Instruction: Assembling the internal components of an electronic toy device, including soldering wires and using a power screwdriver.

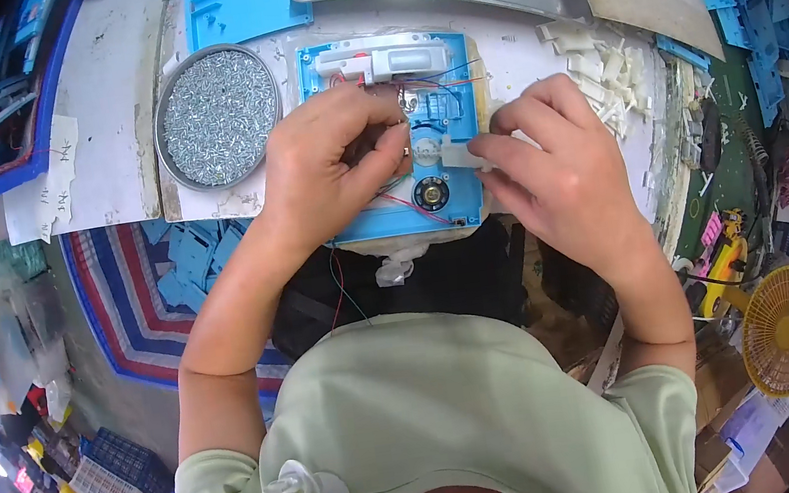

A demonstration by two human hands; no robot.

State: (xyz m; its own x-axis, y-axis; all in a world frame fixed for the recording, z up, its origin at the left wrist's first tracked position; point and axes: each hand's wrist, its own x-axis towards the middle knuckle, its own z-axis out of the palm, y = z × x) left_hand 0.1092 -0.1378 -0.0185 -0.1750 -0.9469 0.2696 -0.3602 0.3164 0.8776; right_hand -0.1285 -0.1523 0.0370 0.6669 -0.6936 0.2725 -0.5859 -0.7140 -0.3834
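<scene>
Your right fingers (pixel 500 149) pinch a white block (pixel 460 155) over the blue housing (pixel 361 226) at the near edge of the table (pixel 513 73); your left fingers' (pixel 384 155) hold cannot be judged. A slipping pinch could snag loose wires (pixel 454 83).

Whitish counter (pixel 511 57); at its near edge, a bright blue casing (pixel 371 224) with a white module (pixel 409 61), red and dark wires (pixel 464 81), and a black round speaker (pixel 432 194). The held block (pixel 460 159) is white. Left, silvery screws (pixel 220 120); toward the counter's right edge, ivory pieces (pixel 603 68). Below the near edge, leftward, a bag (pixel 129 314) striped blue, white and red.
</scene>
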